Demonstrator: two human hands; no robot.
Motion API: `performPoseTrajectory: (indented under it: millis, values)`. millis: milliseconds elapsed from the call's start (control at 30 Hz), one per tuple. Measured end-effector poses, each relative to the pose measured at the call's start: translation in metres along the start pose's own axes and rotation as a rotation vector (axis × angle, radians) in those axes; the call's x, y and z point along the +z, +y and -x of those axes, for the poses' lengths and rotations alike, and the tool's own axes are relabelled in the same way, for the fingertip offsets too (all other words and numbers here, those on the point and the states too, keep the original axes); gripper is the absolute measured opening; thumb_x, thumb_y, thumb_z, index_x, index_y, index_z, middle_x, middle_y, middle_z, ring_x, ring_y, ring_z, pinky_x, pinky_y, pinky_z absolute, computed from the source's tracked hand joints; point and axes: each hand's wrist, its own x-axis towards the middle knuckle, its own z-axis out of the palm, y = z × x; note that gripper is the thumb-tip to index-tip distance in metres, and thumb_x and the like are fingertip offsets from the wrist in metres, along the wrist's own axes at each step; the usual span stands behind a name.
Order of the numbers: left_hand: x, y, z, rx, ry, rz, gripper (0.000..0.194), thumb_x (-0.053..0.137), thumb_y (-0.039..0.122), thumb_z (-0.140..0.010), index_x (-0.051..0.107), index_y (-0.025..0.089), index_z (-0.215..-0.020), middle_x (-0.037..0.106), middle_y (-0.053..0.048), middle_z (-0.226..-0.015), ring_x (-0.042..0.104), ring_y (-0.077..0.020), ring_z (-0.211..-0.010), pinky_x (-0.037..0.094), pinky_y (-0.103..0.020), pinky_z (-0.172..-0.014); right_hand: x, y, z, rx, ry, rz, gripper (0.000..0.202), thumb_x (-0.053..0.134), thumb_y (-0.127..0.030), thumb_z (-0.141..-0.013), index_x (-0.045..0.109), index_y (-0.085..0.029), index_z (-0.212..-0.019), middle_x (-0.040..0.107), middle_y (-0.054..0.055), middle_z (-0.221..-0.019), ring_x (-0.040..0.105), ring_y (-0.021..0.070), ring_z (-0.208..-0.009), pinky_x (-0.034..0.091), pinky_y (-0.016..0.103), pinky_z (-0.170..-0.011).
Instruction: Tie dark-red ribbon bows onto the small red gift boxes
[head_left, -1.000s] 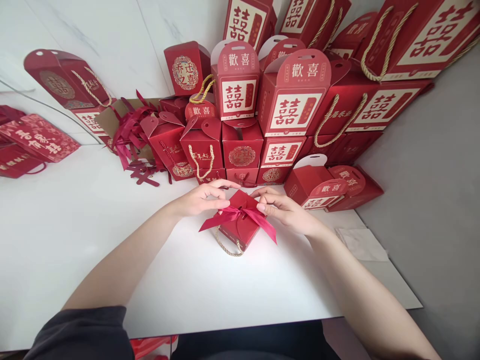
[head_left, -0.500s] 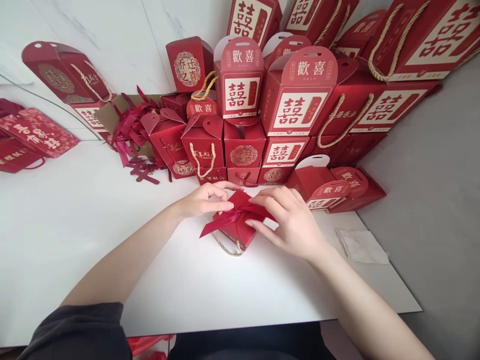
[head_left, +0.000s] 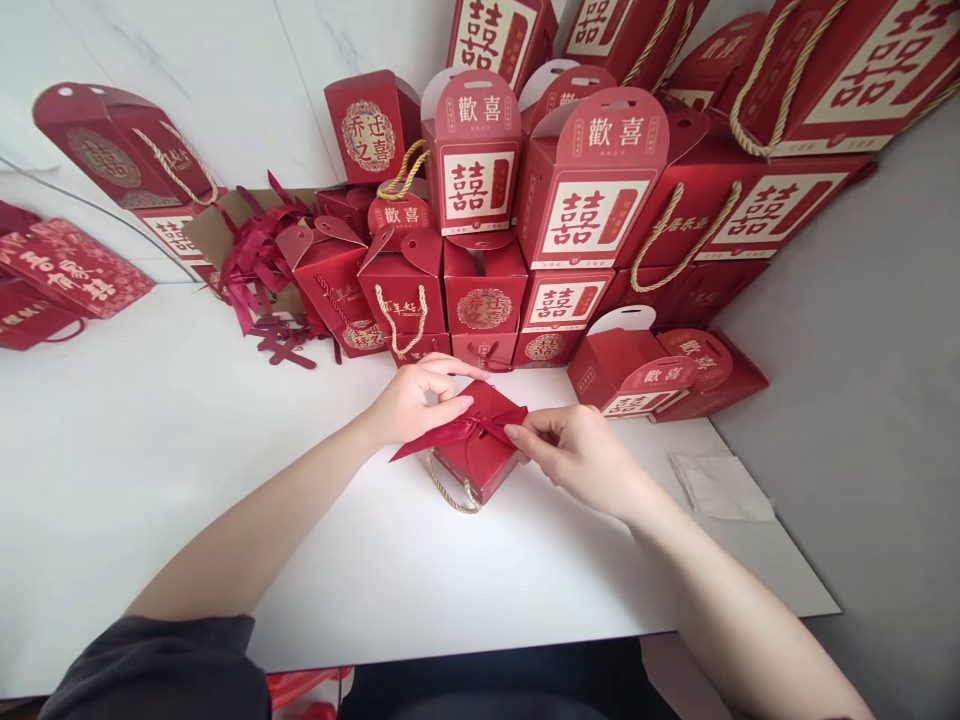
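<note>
A small red gift box [head_left: 480, 472] lies on the white table [head_left: 315, 560] in front of me, tied across its top with a dark red ribbon [head_left: 435, 437] that has a knot in the middle. One ribbon tail spreads out to the left, the other to the right. My left hand [head_left: 420, 400] grips the box's far left side, thumb on top and fingers along the back edge. Between the thumb and fingers of my right hand [head_left: 574, 450] is the right part of the ribbon. A twisted gold cord handle [head_left: 454, 497] loops out from the box's near left side.
Stacked red gift boxes [head_left: 480, 300] with cord handles stand close behind my hands. An open cardboard box [head_left: 214, 235] of loose ribbons is at back left. A folded white cloth [head_left: 720, 487] lies at right, near the grey wall [head_left: 862, 400]. Red bags [head_left: 82, 270] lie far left.
My right hand has shifted slightly lower and its spread fingers have closed into a pinch on the right part of the ribbon. My left hand stays at the box.
</note>
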Motion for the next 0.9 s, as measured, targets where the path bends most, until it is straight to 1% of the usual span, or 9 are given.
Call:
performPoseTrajectory:
  millis: [167,300,400,467,533,633,700,800,900]
  values:
    - [-0.001,0.002,0.0,-0.076,-0.023,-0.016,0.046,0.059,0.03,-0.089,0.04,0.016,-0.049,0.067,-0.004,-0.127,0.059,-0.0215,-0.113,0.04,-0.04,-0.102,-0.016,0.009,-0.001,0.157,-0.341,-0.16,0.043,0.048,-0.048,-0.094,0.061,-0.019,-0.065,0.059,-0.002,-0.05,0.057,0.0123,-0.043,0.044,0.025,-0.052]
    - [0.001,0.007,0.001,-0.117,-0.029,-0.069,0.049,0.073,0.042,-0.078,0.042,0.016,-0.051,0.068,-0.007,-0.123,0.059,-0.0248,-0.113,0.041,-0.042,-0.1,-0.02,0.018,-0.005,0.097,-0.521,-0.158,0.036,0.052,-0.039,-0.092,0.063,-0.018,-0.065,0.066,0.001,-0.057,0.064,0.0152,-0.051,0.047,0.026,-0.056]
    - [0.003,0.007,0.003,-0.189,-0.043,-0.087,0.051,0.08,0.051,-0.067,0.045,0.017,-0.054,0.066,-0.01,-0.126,0.06,-0.028,-0.114,0.044,-0.043,-0.098,-0.027,0.025,-0.006,0.004,-0.586,-0.094,0.025,0.058,-0.034,-0.087,0.066,-0.018,-0.069,0.069,0.003,-0.065,0.066,0.0175,-0.06,0.046,0.026,-0.058]
    - [0.002,0.008,0.004,-0.231,-0.064,-0.07,0.049,0.082,0.053,-0.064,0.048,0.017,-0.059,0.063,-0.01,-0.128,0.059,-0.0296,-0.118,0.044,-0.043,-0.1,-0.037,0.03,-0.004,-0.063,-0.548,0.029,0.013,0.063,-0.031,-0.082,0.069,-0.02,-0.078,0.071,0.002,-0.072,0.064,0.0177,-0.065,0.044,0.026,-0.058]
    - [-0.003,0.012,0.005,-0.236,-0.108,-0.027,0.045,0.083,0.051,-0.063,0.053,0.019,-0.072,0.062,-0.009,-0.129,0.057,-0.0293,-0.123,0.042,-0.044,-0.105,-0.047,0.036,-0.003,-0.071,-0.451,0.084,0.011,0.061,-0.026,-0.083,0.069,-0.022,-0.089,0.071,0.002,-0.079,0.062,0.0172,-0.066,0.043,0.026,-0.059]
    - [-0.015,0.024,0.008,-0.217,-0.116,-0.001,0.051,0.081,0.048,-0.068,0.056,0.023,-0.104,0.062,-0.007,-0.128,0.056,-0.0258,-0.124,0.04,-0.043,-0.108,-0.056,0.043,-0.004,-0.087,-0.259,-0.032,0.019,0.05,-0.018,-0.087,0.066,-0.023,-0.097,0.071,0.002,-0.091,0.064,0.018,-0.08,0.047,0.029,-0.071]
    - [-0.024,0.035,0.011,-0.249,-0.038,-0.066,0.053,0.077,0.05,-0.073,0.054,0.025,-0.113,0.062,-0.006,-0.124,0.057,-0.0239,-0.12,0.043,-0.04,-0.104,-0.054,0.044,-0.007,-0.154,-0.167,-0.183,0.023,0.046,-0.016,-0.089,0.064,-0.023,-0.101,0.07,0.003,-0.104,0.064,0.019,-0.093,0.049,0.031,-0.081]
    - [-0.035,0.049,0.016,-0.36,0.093,-0.266,0.038,0.067,0.057,-0.08,0.06,0.023,-0.095,0.068,-0.002,-0.102,0.063,-0.021,-0.098,0.047,-0.034,-0.087,-0.041,0.042,-0.016,-0.226,-0.043,-0.368,0.02,0.048,-0.025,-0.094,0.064,-0.024,-0.107,0.067,0.004,-0.116,0.063,0.02,-0.101,0.048,0.034,-0.089]
    - [-0.042,0.057,0.02,-0.494,0.059,-0.432,0.045,0.056,0.064,-0.084,0.062,0.021,-0.075,0.066,0.0,-0.077,0.06,-0.0174,-0.072,0.043,-0.029,-0.067,-0.026,0.04,-0.024,-0.278,0.06,-0.428,0.022,0.052,-0.038,-0.097,0.068,-0.025,-0.105,0.066,0.005,-0.119,0.06,0.022,-0.113,0.045,0.037,-0.099]
